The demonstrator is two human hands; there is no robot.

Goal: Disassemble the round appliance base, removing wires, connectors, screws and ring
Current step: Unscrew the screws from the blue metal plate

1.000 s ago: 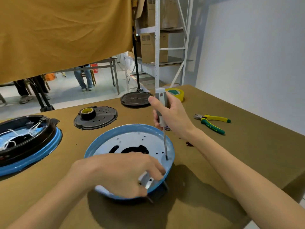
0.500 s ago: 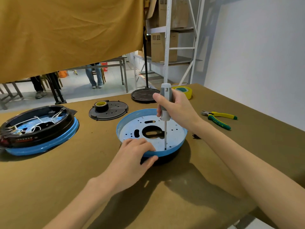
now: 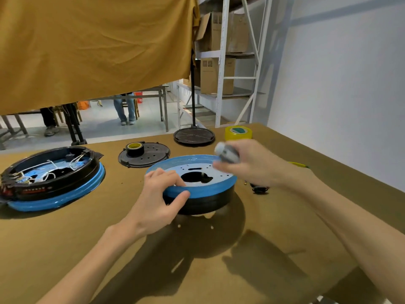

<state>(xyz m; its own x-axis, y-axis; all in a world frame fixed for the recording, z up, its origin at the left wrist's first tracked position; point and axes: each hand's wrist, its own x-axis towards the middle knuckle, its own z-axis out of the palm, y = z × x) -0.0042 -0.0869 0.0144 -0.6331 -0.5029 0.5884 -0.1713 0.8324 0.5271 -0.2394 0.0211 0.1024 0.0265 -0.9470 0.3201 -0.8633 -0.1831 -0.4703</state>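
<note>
The round base (image 3: 198, 189), blue-rimmed over a black body, is gripped at its near edge by the left hand (image 3: 161, 199) on the brown desk (image 3: 65, 249). A blurred grey screwdriver handle (image 3: 226, 152) is held by the right hand (image 3: 252, 164) above the far rim. A second base (image 3: 50, 178) with white wires is seen at left.

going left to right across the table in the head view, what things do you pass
wired black-and-blue appliance base → black perforated disc carrying a black tape roll → blue-rimmed base gripped by the left hand → right hand holding the screwdriver → yellow plier handles
</note>
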